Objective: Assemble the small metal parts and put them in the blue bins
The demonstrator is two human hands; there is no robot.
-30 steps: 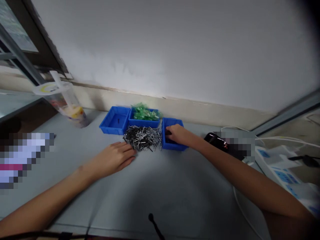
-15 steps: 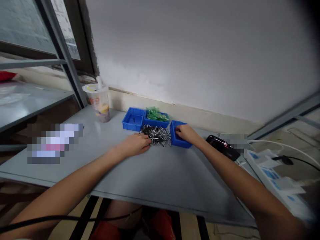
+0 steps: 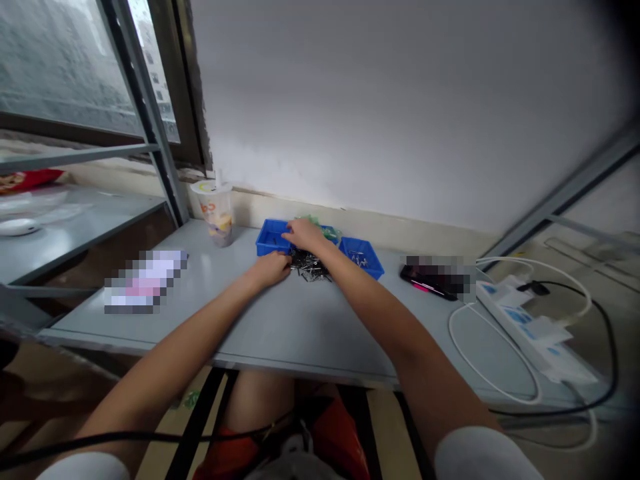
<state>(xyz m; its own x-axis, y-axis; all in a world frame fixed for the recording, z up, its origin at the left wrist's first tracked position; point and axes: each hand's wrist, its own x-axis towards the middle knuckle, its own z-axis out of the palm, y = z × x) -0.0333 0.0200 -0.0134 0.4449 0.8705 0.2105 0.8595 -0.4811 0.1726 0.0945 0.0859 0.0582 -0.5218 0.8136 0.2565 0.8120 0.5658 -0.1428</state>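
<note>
Just nails point(image 3: 309, 265) beside left hand point(image 3: 271, 268)

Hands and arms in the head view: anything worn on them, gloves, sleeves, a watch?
Both hands, left hand and right hand, are bare with no gloves. The forearms are bare, no watch or band showing. Short white sleeves end at the upper arms.

- Small assembly workshop.
- Grey metal-framed bench point(image 3: 300, 333) against a bare white wall.
- Blue plastic parts bins point(image 3: 367, 257); loose pile of small metal pins point(image 3: 310, 267).
- White power strip point(image 3: 530, 330).
</note>
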